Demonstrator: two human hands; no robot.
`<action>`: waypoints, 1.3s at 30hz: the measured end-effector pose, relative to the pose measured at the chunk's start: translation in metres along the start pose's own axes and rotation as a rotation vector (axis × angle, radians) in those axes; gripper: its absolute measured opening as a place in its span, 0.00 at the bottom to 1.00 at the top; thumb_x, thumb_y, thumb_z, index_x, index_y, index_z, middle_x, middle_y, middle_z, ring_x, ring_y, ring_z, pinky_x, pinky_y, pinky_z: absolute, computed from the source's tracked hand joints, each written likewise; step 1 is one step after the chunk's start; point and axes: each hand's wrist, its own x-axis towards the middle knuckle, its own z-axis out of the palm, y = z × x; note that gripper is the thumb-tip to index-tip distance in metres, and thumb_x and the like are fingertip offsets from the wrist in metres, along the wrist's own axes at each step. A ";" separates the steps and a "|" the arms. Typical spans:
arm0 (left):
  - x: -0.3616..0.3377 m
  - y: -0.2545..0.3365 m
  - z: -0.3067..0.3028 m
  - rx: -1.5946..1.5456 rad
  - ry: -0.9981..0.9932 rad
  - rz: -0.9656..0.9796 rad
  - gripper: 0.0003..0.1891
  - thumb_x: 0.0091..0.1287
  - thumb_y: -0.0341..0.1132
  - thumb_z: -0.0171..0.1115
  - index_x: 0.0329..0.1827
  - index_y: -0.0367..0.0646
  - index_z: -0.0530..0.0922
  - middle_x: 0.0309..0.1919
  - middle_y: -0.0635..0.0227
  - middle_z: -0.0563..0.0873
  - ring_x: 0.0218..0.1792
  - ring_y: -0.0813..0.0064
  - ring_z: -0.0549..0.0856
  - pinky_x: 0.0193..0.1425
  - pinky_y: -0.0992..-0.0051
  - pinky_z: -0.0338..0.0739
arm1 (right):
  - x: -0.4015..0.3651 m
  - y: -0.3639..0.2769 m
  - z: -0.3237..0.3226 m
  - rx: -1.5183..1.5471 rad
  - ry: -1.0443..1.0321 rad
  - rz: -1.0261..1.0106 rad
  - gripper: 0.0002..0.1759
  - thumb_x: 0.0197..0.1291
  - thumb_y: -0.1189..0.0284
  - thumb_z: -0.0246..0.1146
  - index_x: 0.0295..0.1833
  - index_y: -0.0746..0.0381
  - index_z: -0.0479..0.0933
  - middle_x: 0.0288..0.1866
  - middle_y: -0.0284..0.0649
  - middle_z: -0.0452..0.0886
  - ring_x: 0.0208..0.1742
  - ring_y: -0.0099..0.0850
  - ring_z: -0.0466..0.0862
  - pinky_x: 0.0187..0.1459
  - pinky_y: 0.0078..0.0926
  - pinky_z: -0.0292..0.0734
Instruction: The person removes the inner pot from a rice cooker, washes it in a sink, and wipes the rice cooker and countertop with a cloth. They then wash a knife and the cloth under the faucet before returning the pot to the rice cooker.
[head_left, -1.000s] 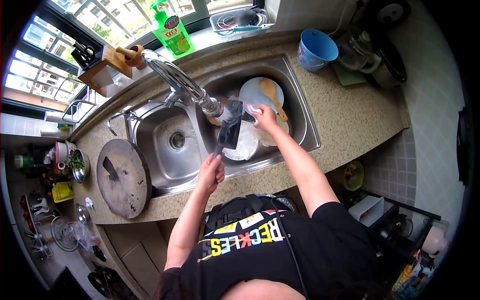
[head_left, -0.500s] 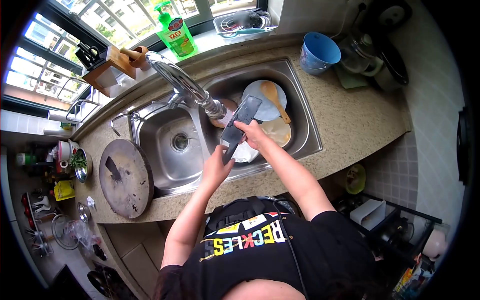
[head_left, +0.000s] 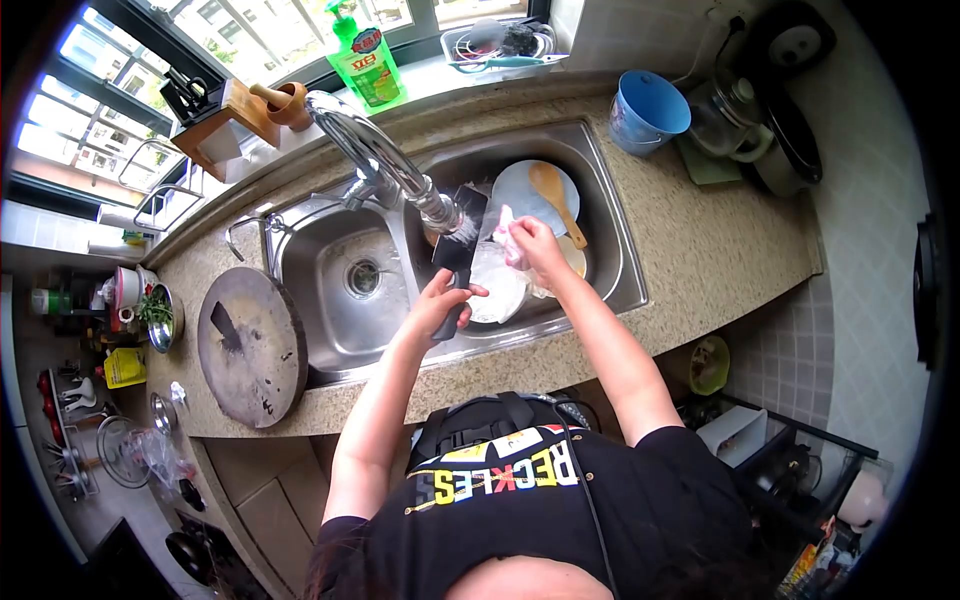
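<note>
My left hand (head_left: 440,304) is wrapped round the handle of a black cleaver (head_left: 455,250), whose broad blade points away from me. Water from the chrome faucet (head_left: 400,175) runs onto the blade. To the right, my right hand (head_left: 540,252) grips a crumpled pink-and-white cloth (head_left: 507,230), apart from the cleaver. Beneath both hands, the right sink basin (head_left: 612,225) holds a white dish (head_left: 497,290), a pale round plate (head_left: 512,185) and a wooden spoon (head_left: 550,188) lying across that plate. Other dishes there are partly hidden.
Left of the faucet is a second basin (head_left: 335,320) with a drain. A round chopping board (head_left: 262,340) lies at the counter's left edge. On the sill are a green soap bottle (head_left: 368,65) and a knife block (head_left: 225,125). A blue bucket (head_left: 645,110) stands right of the sink.
My right hand has left the blade and moved right, now showing the cloth in its grip. The cleaver has shifted left under the faucet stream, still held by my left hand.
</note>
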 end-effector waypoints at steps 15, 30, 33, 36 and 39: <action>-0.019 -0.007 0.012 0.137 -0.049 -0.158 0.13 0.57 0.25 0.60 0.37 0.42 0.62 0.25 0.62 0.78 0.14 0.80 0.73 0.16 0.81 0.64 | 0.045 0.007 0.027 -1.033 0.283 -0.536 0.11 0.52 0.68 0.64 0.39 0.58 0.73 0.38 0.44 0.76 0.38 0.46 0.79 0.39 0.42 0.75; -0.044 -0.008 -0.001 0.136 -0.038 -0.173 0.11 0.57 0.24 0.57 0.39 0.40 0.65 0.25 0.63 0.76 0.12 0.80 0.71 0.15 0.80 0.65 | 0.062 0.012 -0.025 -1.049 0.281 -0.334 0.08 0.53 0.71 0.64 0.37 0.63 0.76 0.39 0.49 0.75 0.41 0.48 0.78 0.44 0.41 0.73; -0.038 -0.009 -0.008 0.091 -0.031 -0.162 0.11 0.58 0.24 0.57 0.38 0.43 0.63 0.27 0.62 0.77 0.12 0.80 0.72 0.15 0.80 0.64 | 0.061 -0.010 -0.042 -1.143 0.251 -0.348 0.10 0.52 0.70 0.66 0.35 0.66 0.78 0.35 0.49 0.78 0.39 0.42 0.81 0.41 0.36 0.75; -0.023 -0.005 -0.010 0.131 0.000 -0.147 0.12 0.57 0.25 0.58 0.36 0.44 0.62 0.26 0.62 0.77 0.13 0.79 0.72 0.16 0.80 0.64 | 0.038 -0.062 -0.026 -0.791 -0.220 0.053 0.09 0.56 0.71 0.63 0.37 0.66 0.79 0.31 0.38 0.81 0.33 0.22 0.80 0.34 0.23 0.75; -0.010 -0.005 -0.008 0.169 -0.020 -0.144 0.13 0.57 0.25 0.59 0.36 0.44 0.62 0.24 0.62 0.76 0.13 0.77 0.72 0.16 0.79 0.64 | 0.026 -0.063 -0.002 -0.641 -0.500 0.052 0.11 0.53 0.68 0.66 0.36 0.65 0.80 0.29 0.37 0.82 0.33 0.21 0.79 0.35 0.24 0.74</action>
